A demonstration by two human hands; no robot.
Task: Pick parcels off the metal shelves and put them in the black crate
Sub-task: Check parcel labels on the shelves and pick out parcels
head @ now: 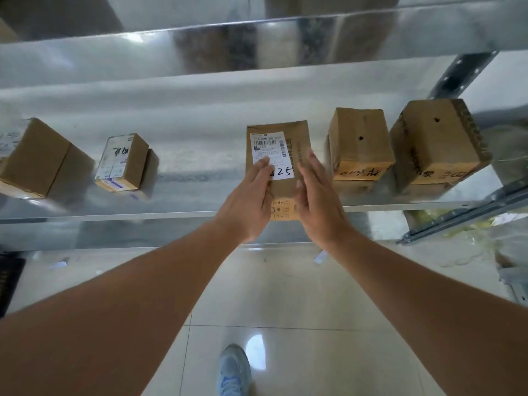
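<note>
A brown cardboard parcel (288, 144) with a white label marked "25" lies on the metal shelf (185, 155) in the middle of the view. My left hand (248, 201) reaches over its left side, fingertips touching the label. My right hand (320, 195) is at its right side, fingers straight and flat against the box. Neither hand curls round it. The black crate is not in view.
Two brown boxes (360, 144) (437, 141) stand to the right on the same shelf, two more (123, 161) (34, 158) to the left. A higher shelf (257, 44) overhangs. Below are glossy floor tiles (285, 295) and my blue shoe (233, 370).
</note>
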